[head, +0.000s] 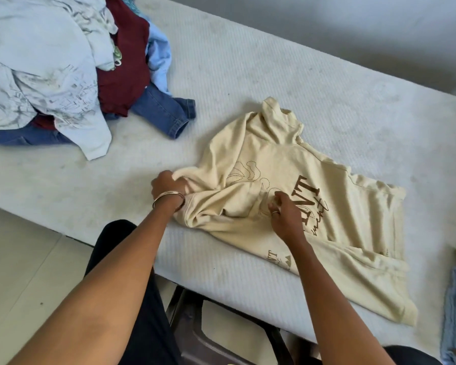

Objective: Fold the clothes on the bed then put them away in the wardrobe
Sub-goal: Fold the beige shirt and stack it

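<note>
Both hands grip a cream T-shirt [287, 164] near the bed's [248, 75] near edge: left hand [169, 187] bunching fabric, right hand [284, 214] fingers pinching the brown-lettered front; bare mattress beyond.

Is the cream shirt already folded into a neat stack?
No, the cream shirt lies spread and rumpled on the bed, both hands gripping its cloth.

One view only, from the person's head, looking steeply down and forward across the white ribbed mattress [248, 75], which runs diagonally across the picture. Close in: both bare forearms reach up from the bottom edge. The wide lens bends the pale wall [353, 27] at top right.
</note>
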Motion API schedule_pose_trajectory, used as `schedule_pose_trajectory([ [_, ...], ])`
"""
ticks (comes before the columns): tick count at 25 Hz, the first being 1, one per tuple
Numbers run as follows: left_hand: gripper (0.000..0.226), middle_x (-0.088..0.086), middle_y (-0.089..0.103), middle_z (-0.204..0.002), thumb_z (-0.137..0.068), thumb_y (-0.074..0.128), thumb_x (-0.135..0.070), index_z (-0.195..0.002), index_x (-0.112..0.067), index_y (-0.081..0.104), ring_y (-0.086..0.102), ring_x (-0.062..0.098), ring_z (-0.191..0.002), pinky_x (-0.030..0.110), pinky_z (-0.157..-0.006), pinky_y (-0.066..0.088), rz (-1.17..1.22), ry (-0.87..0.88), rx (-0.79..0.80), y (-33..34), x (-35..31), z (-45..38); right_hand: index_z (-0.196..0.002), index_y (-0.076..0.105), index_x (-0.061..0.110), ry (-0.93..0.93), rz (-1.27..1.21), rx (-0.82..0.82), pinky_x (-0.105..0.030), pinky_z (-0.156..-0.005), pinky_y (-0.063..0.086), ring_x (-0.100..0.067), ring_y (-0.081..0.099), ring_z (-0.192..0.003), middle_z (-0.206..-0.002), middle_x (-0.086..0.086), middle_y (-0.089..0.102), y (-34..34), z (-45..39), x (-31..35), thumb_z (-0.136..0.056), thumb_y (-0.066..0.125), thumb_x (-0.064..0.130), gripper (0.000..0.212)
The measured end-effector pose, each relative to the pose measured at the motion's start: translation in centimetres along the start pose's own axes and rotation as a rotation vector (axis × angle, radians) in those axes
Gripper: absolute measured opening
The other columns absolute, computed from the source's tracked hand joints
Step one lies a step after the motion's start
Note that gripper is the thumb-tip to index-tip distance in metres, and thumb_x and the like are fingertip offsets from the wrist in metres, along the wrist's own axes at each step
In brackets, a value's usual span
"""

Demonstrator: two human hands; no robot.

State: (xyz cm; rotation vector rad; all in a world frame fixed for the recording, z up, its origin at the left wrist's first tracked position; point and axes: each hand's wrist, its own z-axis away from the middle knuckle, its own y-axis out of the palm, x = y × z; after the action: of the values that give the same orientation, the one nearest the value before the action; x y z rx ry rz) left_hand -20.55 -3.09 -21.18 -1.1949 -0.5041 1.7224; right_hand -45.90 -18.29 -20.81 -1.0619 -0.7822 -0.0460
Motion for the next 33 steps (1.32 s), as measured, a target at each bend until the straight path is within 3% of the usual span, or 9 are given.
schedule_pose_trajectory([
  [3,0.033,0.021,0.064,-0.112,-0.085,0.067,-0.026,-0.111,-0.005,0.063,0.06,0.04,-0.104,0.042,-0.088,0.049,0.11,-0.036,-0.139,-1.7,3.3,-0.8,-0.124,0.054,-0.005,-0.015,0.034,-0.003,-0.039,-0.088,0.039,-0.041,0.054,-0.11,-0.114,-0.023,0.062,0.5,-0.1,0.1,-0.085,0.058,-0.004,0.039],
  [8,0.022,0.019,0.057,-0.104,-0.089,0.061,-0.022,-0.104,-0.006,0.064,0.055,0.035,-0.093,0.045,-0.083,0.043,0.053,0.556,-0.324,-2.5,4.4,0.7,-0.13,0.054,0.011,-0.16,0.118,-0.045,-0.049,-0.098,0.039,-0.033,0.047,-0.121,-0.129,-0.01,0.055,1.3,1.3,2.4,-0.076,0.073,0.003,0.058],
  [11,0.029,0.007,0.058,-0.108,-0.086,0.068,-0.029,-0.108,-0.01,0.067,0.052,0.019,-0.097,0.041,-0.087,0.047,-0.092,0.842,0.12,-2.3,4.5,2.4,-0.119,0.055,0.014,-0.236,0.304,-0.016,-0.046,-0.091,0.039,-0.031,0.05,-0.111,-0.116,-0.007,0.059,2.1,1.4,4.3,-0.082,0.075,0.026,0.044],
  [13,0.064,0.004,0.045,-0.129,-0.077,0.076,-0.042,-0.132,-0.017,0.053,0.045,0.018,-0.115,0.035,-0.099,0.042,-0.293,0.815,0.416,-2.2,4.6,3.1,-0.114,0.05,0.012,-0.03,0.178,0.033,-0.043,-0.086,0.044,-0.033,0.058,-0.101,-0.103,-0.01,0.064,2.6,0.9,6.0,-0.084,0.072,0.041,0.048],
  [17,0.116,0.003,0.031,-0.142,-0.055,0.088,-0.048,-0.15,-0.024,0.025,0.032,0.024,-0.128,0.038,-0.105,0.038,-0.561,0.792,0.469,-2.3,4.4,3.0,-0.127,0.043,0.012,0.417,-0.146,0.109,-0.047,-0.098,0.045,-0.03,0.058,-0.111,-0.116,-0.009,0.061,3.7,0.1,8.3,-0.075,0.082,0.038,0.07],
  [22,0.062,0.009,0.047,-0.122,-0.072,0.081,-0.019,-0.129,-0.014,0.057,0.048,0.026,-0.115,0.03,-0.092,0.041,-0.345,0.668,0.375,-2.4,4.4,2.3,-0.117,0.055,-0.004,0.546,-0.918,-0.031,-0.02,-0.038,0.039,-0.011,0.054,-0.043,-0.071,-0.01,0.061,1.6,-2.7,11.2,-0.086,0.052,-0.006,0.031],
  [24,0.035,0.009,0.055,-0.102,-0.078,0.076,-0.021,-0.11,-0.006,0.068,0.056,0.025,-0.097,0.024,-0.077,0.038,-0.21,0.588,0.285,-2.8,4.3,2.2,-0.117,0.052,0.009,0.425,-1.091,-0.108,-0.019,-0.046,0.043,-0.008,0.058,-0.055,-0.076,-0.005,0.064,-0.4,-4.0,12.4,-0.088,0.043,-0.01,0.036],
  [29,0.018,0.0,0.059,-0.072,-0.083,0.072,-0.025,-0.083,-0.008,0.067,0.053,0.014,-0.065,0.019,-0.056,0.037,0.084,0.304,0.291,-3.5,3.8,2.5,-0.11,0.063,0.019,0.227,-0.576,-0.045,-0.044,-0.09,0.054,-0.019,0.068,-0.09,-0.084,0.003,0.07,1.0,-3.6,11.2,-0.082,0.054,0.003,0.033],
  [33,0.02,0.005,0.051,-0.066,-0.075,0.071,-0.018,-0.07,-0.005,0.058,0.047,0.018,-0.063,0.026,-0.055,0.036,0.129,0.129,0.254,-3.7,3.5,2.2,-0.124,0.055,0.011,0.204,-0.129,-0.055,-0.04,-0.095,0.042,-0.032,0.054,-0.117,-0.117,-0.012,0.062,2.9,-3.6,9.7,-0.085,0.069,0.013,0.041],
])
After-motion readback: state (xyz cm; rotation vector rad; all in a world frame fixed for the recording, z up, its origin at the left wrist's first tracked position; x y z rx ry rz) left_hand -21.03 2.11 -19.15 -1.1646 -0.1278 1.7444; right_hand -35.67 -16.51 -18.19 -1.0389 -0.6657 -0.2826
